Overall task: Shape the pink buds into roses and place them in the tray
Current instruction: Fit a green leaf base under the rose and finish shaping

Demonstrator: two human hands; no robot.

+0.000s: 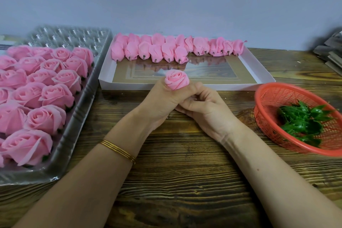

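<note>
At the tabletop's (175, 172) middle, the left hand (161, 102) curls round the base of a pink rose (176, 79), thumb against its petals. The right hand (203, 109) pinches it from beneath with curled fingers. The tray (61, 146) of finished roses (46, 118) lies along the left edge.

I saw one bud (176, 79), its pink petals already curled into a small rose. It stood upright above the middle of the tabletop, gripped from below by the left hand (161, 102) and right hand (201, 107). The other buds (166, 48) were closed and lay on their sides, dark stubs toward me, in two rows along the far edge of a box (222, 85) at the tabletop's far edge. Finished roses (46, 87) filled the near rows of the clear tray (79, 116) at the left edge, with open cups showing at its far end.
</note>
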